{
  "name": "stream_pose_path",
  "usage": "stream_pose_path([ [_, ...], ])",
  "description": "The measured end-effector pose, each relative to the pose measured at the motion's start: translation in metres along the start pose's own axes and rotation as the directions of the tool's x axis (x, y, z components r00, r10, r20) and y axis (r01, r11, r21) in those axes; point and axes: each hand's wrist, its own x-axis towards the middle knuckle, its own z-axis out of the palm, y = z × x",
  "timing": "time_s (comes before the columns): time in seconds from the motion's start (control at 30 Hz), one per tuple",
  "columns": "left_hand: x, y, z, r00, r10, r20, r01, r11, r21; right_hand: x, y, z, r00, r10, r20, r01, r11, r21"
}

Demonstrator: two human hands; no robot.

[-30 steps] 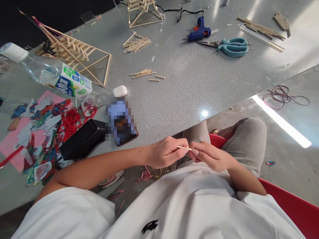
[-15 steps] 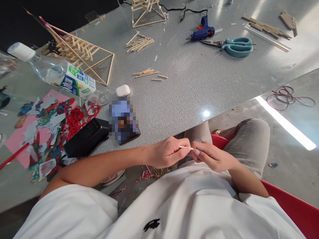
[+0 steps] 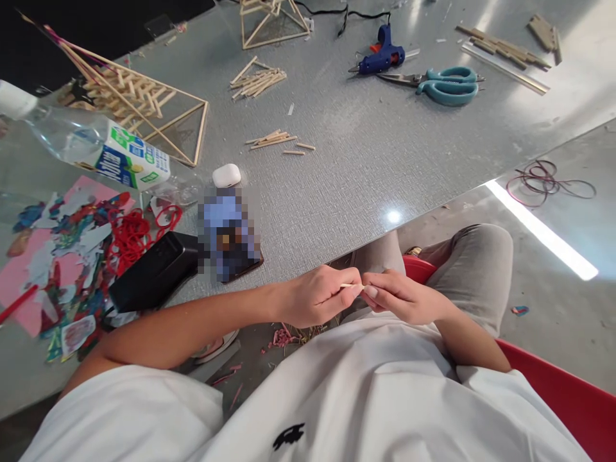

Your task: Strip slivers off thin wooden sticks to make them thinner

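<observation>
A thin pale wooden stick (image 3: 346,285) is pinched between my two hands, above my lap and just off the table's front edge. My left hand (image 3: 317,298) is closed, with the stick between thumb and curled forefinger. From the other side my right hand (image 3: 407,296) grips the same stick with thumb and fingertips, almost touching the left. Most of the stick is hidden by the fingers. Beyond the hands, a small bunch of short sticks (image 3: 272,139) lies on the grey table (image 3: 337,186), and a larger pile of sticks (image 3: 260,82) sits farther back.
Left stand a stick frame (image 3: 199,131), a plastic bottle (image 3: 135,157), red string (image 3: 129,234), paper scraps, a black box (image 3: 154,269) and a blurred phone (image 3: 231,237) near a white case (image 3: 226,175). A blue glue gun (image 3: 385,58) and teal-handled scissors (image 3: 447,86) lie farther back.
The view has shifted slightly, so the table items appear farther left. Both hands keep their pinch on the stick, and their fingertips look a little closer together.
</observation>
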Motion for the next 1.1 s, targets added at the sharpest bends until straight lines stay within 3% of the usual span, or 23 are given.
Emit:
stream_pose_path([
  [0.27, -0.0008, 0.0011, -0.0008, 1.000, -0.013, 0.006, 0.014, 0.993, -0.116, -0.0033, -0.0066, -0.0023, 0.994, 0.036, 0.099, -0.058, 0.970, 0.236],
  [0.63, -0.0005, 0.0032, -0.0019, 0.999, -0.033, 0.015, 0.034, 0.991, -0.130, -0.0042, -0.0075, -0.0019, 0.998, 0.021, 0.053, -0.029, 0.985, 0.171],
  [0.87, 0.0001, 0.0023, -0.0016, 1.000, -0.025, 0.007, 0.025, 0.997, -0.074, -0.0054, -0.0067, -0.0024, 0.991, 0.114, 0.068, -0.129, 0.952, 0.279],
  [1.1, 0.0012, 0.0028, -0.0023, 1.000, 0.005, 0.026, -0.004, 0.999, -0.049, -0.0025, -0.0039, -0.0057, 0.996, 0.005, 0.087, -0.015, 0.994, 0.110],
])
